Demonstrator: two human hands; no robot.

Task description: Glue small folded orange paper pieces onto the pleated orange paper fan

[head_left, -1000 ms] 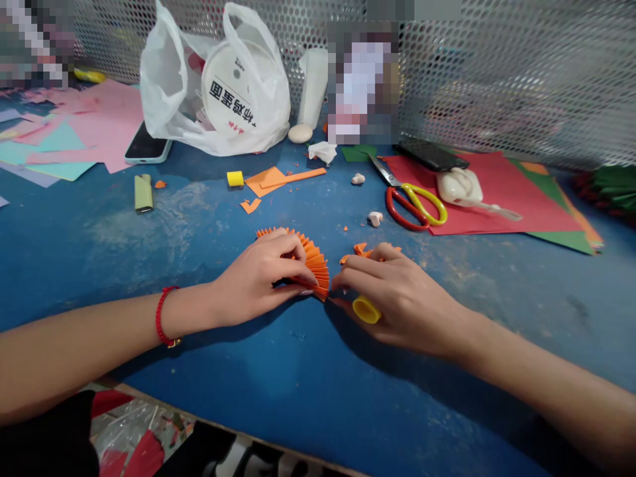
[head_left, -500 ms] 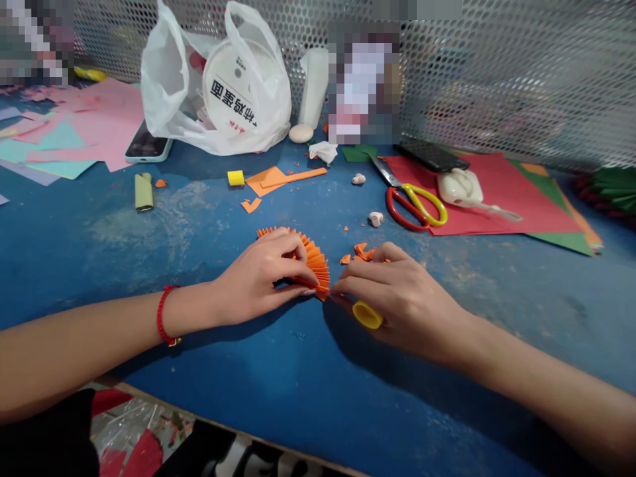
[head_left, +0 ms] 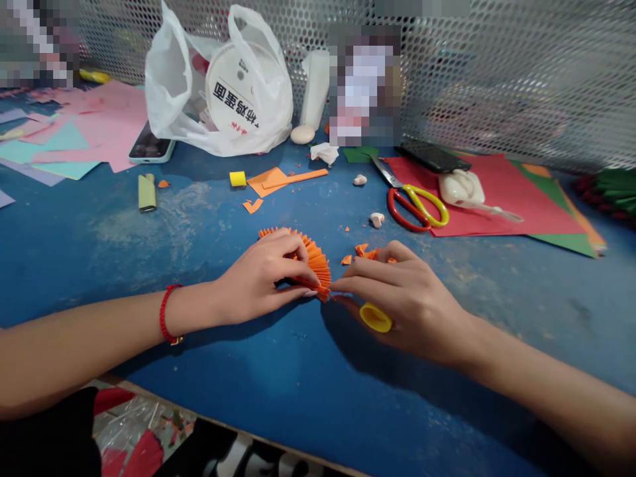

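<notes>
An orange pleated paper fan (head_left: 318, 260) lies on the blue table, its folds spread in an arc. My left hand (head_left: 271, 275) is closed on it, thumb and fingers pinching the straight lower edge and covering much of the fan. My right hand (head_left: 405, 298) is at the fan's right corner with thumb and forefinger close together. Whatever is between those fingertips is too small to make out. A yellow band (head_left: 376, 318) shows at the thumb side of that hand. Just beyond its fingers are orange paper scraps (head_left: 365, 252).
Red-and-yellow-handled scissors (head_left: 417, 207) lie beside red paper (head_left: 521, 199), near a white case (head_left: 462, 188). Farther back are a white plastic bag (head_left: 169, 99), a phone (head_left: 152, 147) and orange paper (head_left: 268, 182). A lighter (head_left: 147, 193) lies left, and a perforated metal panel (head_left: 497, 73) rises behind.
The yellow band has shifted slightly to the right along with the right hand's thumb side. My left hand keeps its hold on the fan. The whole view has moved very slightly.
</notes>
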